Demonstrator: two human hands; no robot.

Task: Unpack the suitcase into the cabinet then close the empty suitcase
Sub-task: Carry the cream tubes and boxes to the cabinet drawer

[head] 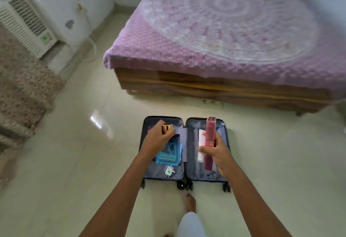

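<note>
Wooden bed under purple mandala bedspread, white air conditioner, patterned curtain, glossy floor

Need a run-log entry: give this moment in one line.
dark blue suitcase: open on floor | left hand: grips gold-capped blue glass bottle | right hand: holds tall pink cardboard box, white tube

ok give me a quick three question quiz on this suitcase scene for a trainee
1. True or false: the suitcase is closed.
2. Which hand grips the blue bottle by its gold cap? A) left B) right C) neither
3. Fill in: the right hand holds a pink box and a white ____.

Key: 1 false, it lies open; 2 A, the left hand; 3 tube.
</note>
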